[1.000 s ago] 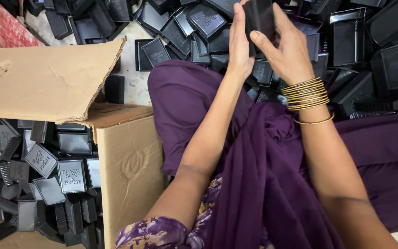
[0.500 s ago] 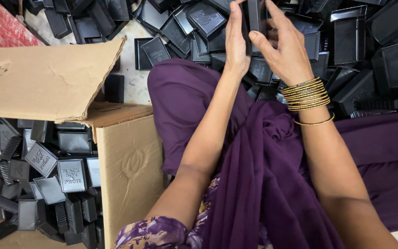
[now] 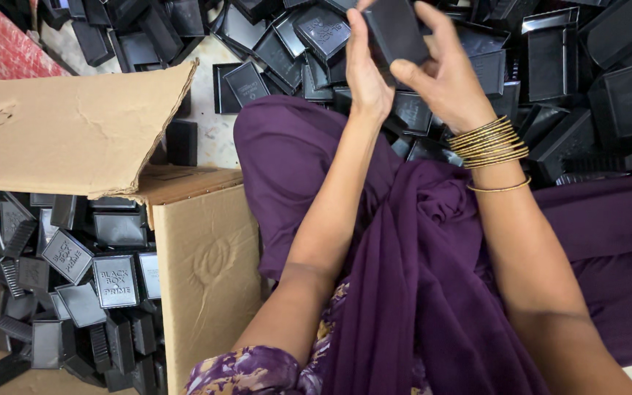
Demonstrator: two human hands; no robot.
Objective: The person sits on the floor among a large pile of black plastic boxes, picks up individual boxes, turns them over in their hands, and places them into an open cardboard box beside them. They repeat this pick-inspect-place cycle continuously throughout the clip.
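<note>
Both the left hand and right hand keep a clenched grip on one small black rectangular plastic box above a heap of black boxes.

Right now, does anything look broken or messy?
Yes. The cardboard box has a flap with a ragged, torn edge. Black plastic pieces lie jumbled inside it, and more are heaped on the floor beyond.

soft even daylight, sharp, faint shadows
</note>
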